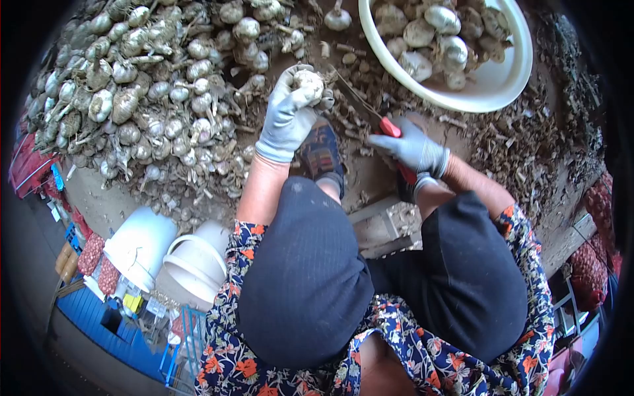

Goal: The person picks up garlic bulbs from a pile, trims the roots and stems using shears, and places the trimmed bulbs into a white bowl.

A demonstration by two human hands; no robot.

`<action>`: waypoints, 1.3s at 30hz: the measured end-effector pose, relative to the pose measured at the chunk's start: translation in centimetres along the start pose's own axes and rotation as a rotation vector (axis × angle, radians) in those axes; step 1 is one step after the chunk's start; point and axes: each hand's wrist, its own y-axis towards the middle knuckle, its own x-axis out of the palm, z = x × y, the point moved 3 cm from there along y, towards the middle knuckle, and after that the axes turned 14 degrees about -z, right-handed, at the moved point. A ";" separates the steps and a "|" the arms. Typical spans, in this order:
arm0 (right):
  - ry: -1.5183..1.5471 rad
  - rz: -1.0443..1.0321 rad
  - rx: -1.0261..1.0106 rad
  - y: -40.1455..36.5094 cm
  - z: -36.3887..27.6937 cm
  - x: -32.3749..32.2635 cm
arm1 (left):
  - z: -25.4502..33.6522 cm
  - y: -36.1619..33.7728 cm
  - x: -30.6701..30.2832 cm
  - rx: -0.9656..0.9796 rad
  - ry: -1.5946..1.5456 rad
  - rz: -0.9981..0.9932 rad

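A grey-white glove covers my left hand, which is closed around a garlic bulb in front of the large garlic pile. My right hand, also gloved, grips the red handle of a knife. The dark blade points up and left, its tip close to the bulb; whether they touch is unclear. Above my right hand, a white basin holds several garlic bulbs.
Dry stalks and peelings litter the ground around the basin. White buckets stand at the lower left. Net sacks lie at the right edge. A shoe shows beneath my left hand.
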 end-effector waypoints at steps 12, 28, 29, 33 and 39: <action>0.267 -0.005 0.047 1.1 4.8 -0.7 | 4.5 16.9 -3.2 -0.472 1.536 0.271; -0.375 0.237 -0.086 0.4 2.7 -2.5 | 2.2 5.8 1.4 -0.475 1.195 -0.091; -0.374 0.238 -0.086 0.6 2.4 -2.4 | 2.4 5.7 1.8 -0.511 1.308 -0.098; -0.389 0.199 -0.043 0.8 0.8 -2.1 | 2.5 5.3 2.1 -0.416 1.545 -0.123; -0.130 0.200 0.002 -0.4 1.3 -1.8 | 1.2 2.8 -2.5 -0.120 0.714 -0.066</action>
